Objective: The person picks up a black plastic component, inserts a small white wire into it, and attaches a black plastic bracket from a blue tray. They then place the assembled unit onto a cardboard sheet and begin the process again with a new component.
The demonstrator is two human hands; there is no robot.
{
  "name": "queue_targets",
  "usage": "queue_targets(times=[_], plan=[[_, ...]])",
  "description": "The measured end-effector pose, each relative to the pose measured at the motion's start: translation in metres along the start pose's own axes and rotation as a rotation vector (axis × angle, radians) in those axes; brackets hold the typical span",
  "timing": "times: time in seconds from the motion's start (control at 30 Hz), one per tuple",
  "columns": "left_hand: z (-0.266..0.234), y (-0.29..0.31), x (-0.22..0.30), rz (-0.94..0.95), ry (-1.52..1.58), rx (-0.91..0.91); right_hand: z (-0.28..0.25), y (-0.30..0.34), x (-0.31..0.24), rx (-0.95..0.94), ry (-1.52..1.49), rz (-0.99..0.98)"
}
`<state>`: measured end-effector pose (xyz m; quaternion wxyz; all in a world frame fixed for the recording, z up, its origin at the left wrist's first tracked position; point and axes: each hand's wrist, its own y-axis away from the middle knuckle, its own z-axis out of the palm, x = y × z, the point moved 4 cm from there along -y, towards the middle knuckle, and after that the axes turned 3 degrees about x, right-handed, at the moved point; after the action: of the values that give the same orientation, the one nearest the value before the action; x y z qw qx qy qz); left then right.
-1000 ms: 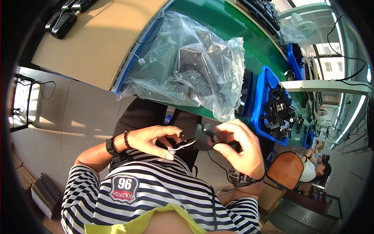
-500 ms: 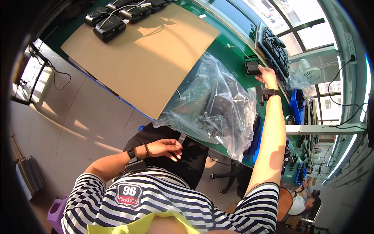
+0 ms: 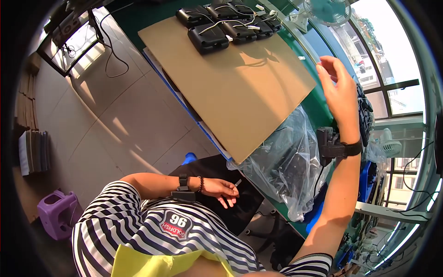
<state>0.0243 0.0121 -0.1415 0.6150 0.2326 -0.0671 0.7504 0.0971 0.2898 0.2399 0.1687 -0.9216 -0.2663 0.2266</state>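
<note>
My right hand (image 3: 340, 87) is raised over the far right side of the green table (image 3: 318, 116). Its thumb and fingers are curved and apart, and I see nothing held between them. My left hand (image 3: 220, 190) rests low by my body above my dark-clad lap, fingers loosely bent and holding nothing. On the brown cardboard sheet (image 3: 230, 87) several black box-shaped devices (image 3: 208, 39) with white cables sit at the far end. A clear plastic bag (image 3: 288, 161) lies beside the cardboard, with dark items dimly visible inside.
A fan (image 3: 326, 11) stands at the far window, and a smaller fan (image 3: 390, 143) is at the right. Blue trays (image 3: 367, 180) line the right side. On the tiled floor at left stand a purple stool (image 3: 59, 214) and stacked flat boards (image 3: 34, 152).
My right hand has left the black device it was touching and moved farther along the table; that device is out of sight. The view has swung, and my left hand stays low.
</note>
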Motion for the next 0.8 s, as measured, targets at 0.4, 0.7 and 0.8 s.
queue_targets(times=[0.4,0.7,0.8], plan=[[0.008,0.005,-0.004,0.008,0.007,-0.024,0.152,-0.035,-0.135,-0.061,0.318,-0.263],[0.013,0.009,-0.001,0.007,-0.012,-0.036,0.118,-0.012,-0.115,-0.081,0.036,-0.229],[0.015,0.012,-0.001,0.016,-0.012,-0.022,0.075,0.014,-0.113,-0.06,-0.024,-0.236]])
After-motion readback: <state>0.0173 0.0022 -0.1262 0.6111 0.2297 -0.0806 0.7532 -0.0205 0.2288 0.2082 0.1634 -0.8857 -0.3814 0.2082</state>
